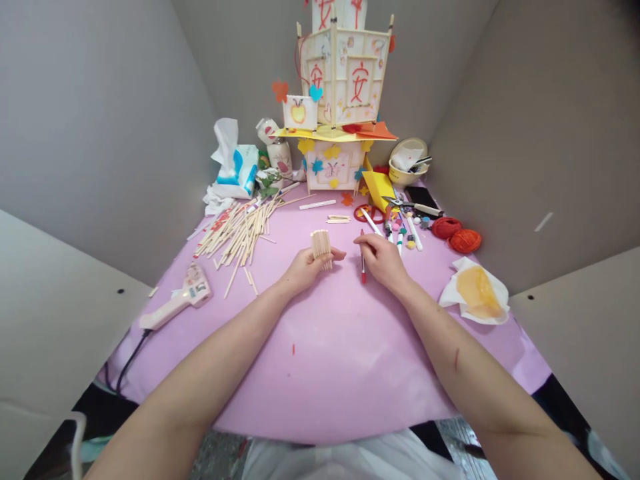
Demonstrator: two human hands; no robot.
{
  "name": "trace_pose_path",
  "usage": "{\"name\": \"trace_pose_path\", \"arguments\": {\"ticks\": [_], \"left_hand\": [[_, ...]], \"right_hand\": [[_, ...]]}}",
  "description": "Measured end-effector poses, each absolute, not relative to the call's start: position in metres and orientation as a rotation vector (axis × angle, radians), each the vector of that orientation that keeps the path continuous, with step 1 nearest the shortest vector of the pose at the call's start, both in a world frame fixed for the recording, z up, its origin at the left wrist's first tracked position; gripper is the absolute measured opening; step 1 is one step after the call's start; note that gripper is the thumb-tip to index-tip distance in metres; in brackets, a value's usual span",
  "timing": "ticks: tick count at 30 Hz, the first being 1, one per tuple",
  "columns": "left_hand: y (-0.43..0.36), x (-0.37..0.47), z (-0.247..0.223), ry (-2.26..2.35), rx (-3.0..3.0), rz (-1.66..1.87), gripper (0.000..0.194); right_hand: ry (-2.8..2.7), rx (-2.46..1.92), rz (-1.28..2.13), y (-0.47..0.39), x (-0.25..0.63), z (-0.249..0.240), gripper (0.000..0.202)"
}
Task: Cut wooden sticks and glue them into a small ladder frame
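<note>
Near the middle of the purple table cover (320,373), my left hand (306,268) grips a small panel of short wooden sticks (320,245) lined up side by side, held upright. My right hand (383,259) is closed on a red pen (363,267), whose red end points down toward me. The two hands are a short way apart. Beyond them lie a few short sticks (339,219) and a white pen (317,205). A loose pile of wooden sticks (240,233) spreads to the left of my left hand.
A decorated paper-and-stick tower (334,160) stands at the back. On the left are a glue gun (196,288) with its cord and a tissue pack (243,170). Rightward sit red scissors (369,213), pliers (415,205), markers, red yarn (447,228), a bowl (400,176) and stained tissue (477,291).
</note>
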State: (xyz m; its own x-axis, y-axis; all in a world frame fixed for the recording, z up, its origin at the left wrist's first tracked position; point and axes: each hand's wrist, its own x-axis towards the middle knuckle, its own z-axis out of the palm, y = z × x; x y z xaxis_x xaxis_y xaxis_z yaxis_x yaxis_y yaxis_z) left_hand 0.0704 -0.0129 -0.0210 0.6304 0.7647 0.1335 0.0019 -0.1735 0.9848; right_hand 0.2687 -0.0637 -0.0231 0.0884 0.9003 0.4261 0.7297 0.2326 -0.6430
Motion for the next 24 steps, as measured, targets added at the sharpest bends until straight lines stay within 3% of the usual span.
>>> {"name": "trace_pose_path", "arguments": {"ticks": [6, 11, 24], "left_hand": [[-0.013, 0.070, -0.021, 0.639, 1.681, 0.770, 0.033], [-0.014, 0.070, -0.022, 0.600, 1.638, 0.747, 0.034], [-0.011, 0.068, -0.020, 0.590, 1.646, 0.722, 0.030]], "right_hand": [[-1.244, -1.081, 0.641, -0.068, 0.260, -0.015, 0.018], [-1.109, -0.949, 0.748, -0.077, 0.246, -0.005, 0.024], [-1.317, -0.782, 1.100, -0.038, 0.224, 0.029, 0.034]]}}
